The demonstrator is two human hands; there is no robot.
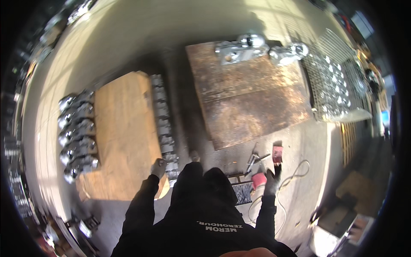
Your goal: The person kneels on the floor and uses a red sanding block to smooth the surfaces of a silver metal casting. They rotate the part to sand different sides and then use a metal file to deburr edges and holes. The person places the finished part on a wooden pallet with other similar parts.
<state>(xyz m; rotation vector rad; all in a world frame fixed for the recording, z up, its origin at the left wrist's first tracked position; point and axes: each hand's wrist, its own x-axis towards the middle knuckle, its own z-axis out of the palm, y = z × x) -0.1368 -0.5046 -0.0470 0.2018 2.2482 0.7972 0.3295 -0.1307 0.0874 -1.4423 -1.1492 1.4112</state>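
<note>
The left hand (159,167) rests on the near right edge of a pale wooden board (122,137) lying on the floor; whether its fingers curl around the edge or lie flat cannot be told. Just right of it a row of grey metal castings (162,124) runs along the board's right side, from near to far. On the board's left edge sits a row of shiny chrome parts (77,135).

The gloved right hand (271,179) touches a red tool (259,180) on the floor; its grip is hidden. A white cable (295,173) loops to the right, with a small red block (277,153) and loose metal tools (253,160) just beyond.

Farther off lies a dark rusty steel plate (250,96) bearing chrome parts (242,48) at its far edge. A wire mesh rack (336,83) of small shiny pieces stands right. Bare concrete floor (128,38) opens beyond, sunlit.
</note>
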